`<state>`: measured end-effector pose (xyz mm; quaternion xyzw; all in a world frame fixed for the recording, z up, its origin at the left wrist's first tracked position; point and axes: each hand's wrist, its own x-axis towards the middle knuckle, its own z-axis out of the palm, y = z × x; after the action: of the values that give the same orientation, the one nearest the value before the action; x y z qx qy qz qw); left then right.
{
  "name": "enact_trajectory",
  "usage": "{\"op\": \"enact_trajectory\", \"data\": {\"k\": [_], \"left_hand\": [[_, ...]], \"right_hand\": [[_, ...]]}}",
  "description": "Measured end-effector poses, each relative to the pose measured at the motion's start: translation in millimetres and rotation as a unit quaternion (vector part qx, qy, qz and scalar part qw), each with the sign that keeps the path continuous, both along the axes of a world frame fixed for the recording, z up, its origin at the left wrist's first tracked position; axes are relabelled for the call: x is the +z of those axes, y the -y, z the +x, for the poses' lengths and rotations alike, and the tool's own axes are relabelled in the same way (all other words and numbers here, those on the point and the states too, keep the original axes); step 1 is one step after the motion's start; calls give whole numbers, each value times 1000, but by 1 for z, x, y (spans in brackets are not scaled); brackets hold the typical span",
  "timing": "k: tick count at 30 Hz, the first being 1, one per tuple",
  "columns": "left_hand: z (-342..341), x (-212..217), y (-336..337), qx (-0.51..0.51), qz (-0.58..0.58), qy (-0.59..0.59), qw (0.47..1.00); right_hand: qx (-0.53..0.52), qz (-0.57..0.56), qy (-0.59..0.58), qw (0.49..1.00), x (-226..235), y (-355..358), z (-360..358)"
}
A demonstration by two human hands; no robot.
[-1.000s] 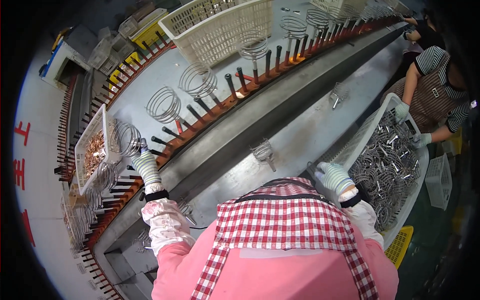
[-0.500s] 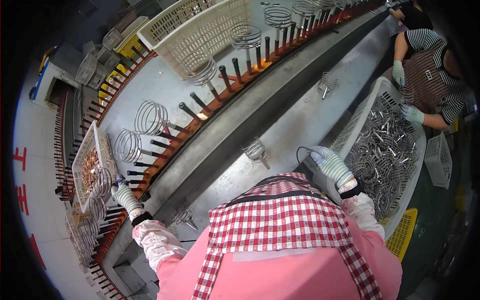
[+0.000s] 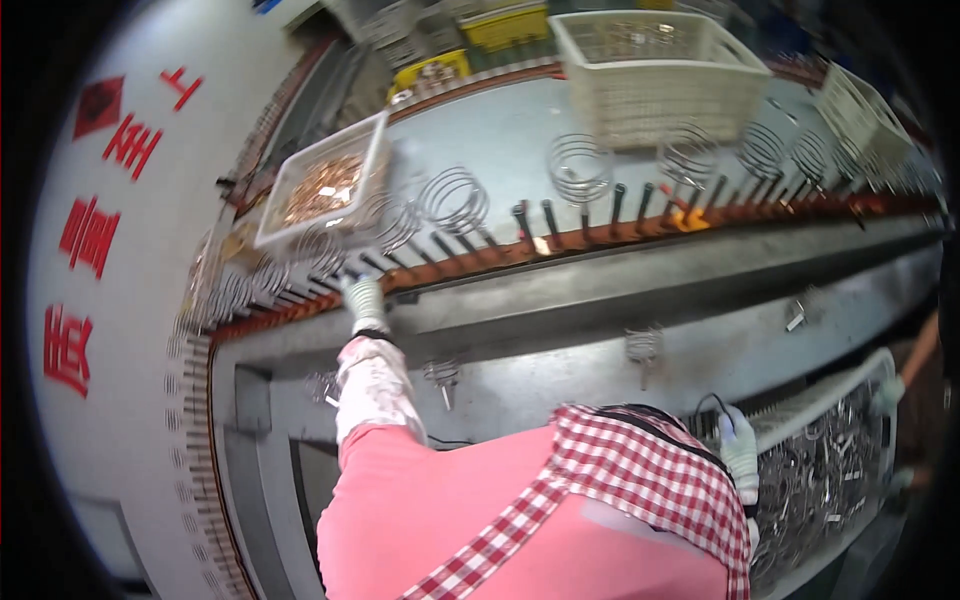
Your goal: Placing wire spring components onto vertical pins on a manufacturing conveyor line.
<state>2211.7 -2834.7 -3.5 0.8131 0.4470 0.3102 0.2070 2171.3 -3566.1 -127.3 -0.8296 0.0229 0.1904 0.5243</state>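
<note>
My left hand (image 3: 364, 298), in a white-and-green striped glove, reaches to the row of dark pegs on the reddish-brown rail (image 3: 470, 258). Silver metal coils (image 3: 322, 254) stand beside its fingers; the fingertips are blurred, so whether they grip a coil or peg is unclear. Low at the right, my right hand (image 3: 738, 450), gloved alike, closes on a thin dark curved wire (image 3: 712, 402) that arcs out past the fingers. It is close to a white crate (image 3: 800, 425) full of silver coiled parts. Small coiled parts (image 3: 643, 345) with metal stems lie on the grey bench.
Beyond the rail, a white basket (image 3: 375, 165) holds copper-coloured pieces. A large white crate (image 3: 660, 95) stands at the back. A raised metal ledge (image 3: 560, 285) runs between rail and bench. At the far right, a co-worker's gloved hand (image 3: 886, 395) touches the coil crate.
The view has swung left, bringing more wall and rail into sight. My left hand is still at the rail, and my right hand still holds the dark wire near the crate.
</note>
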Motion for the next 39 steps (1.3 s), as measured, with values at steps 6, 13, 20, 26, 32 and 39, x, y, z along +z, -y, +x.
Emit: {"op": "enact_trajectory", "data": {"k": [6,13,20,26,32,39], "left_hand": [[-25,-23,100,-95,-122,224,962],[-16,-63,235,-335,-187,134,914],[-4,-75,299,-496,-180,41,849],[14,-52,293,-487,-193,-1,852],[42,-66,299,-485,-334,-40,807],[82,-79,328,-473,-383,-137,781]], "right_hand": [[-6,-121,-75,990,-18,-29,-26],[80,-335,-161,925,10,-22,-24],[77,-397,-133,905,52,-22,-55],[-105,-168,-53,979,85,-3,-21],[-559,253,-90,784,94,86,-43],[-550,-21,-209,809,48,162,-136]]}}
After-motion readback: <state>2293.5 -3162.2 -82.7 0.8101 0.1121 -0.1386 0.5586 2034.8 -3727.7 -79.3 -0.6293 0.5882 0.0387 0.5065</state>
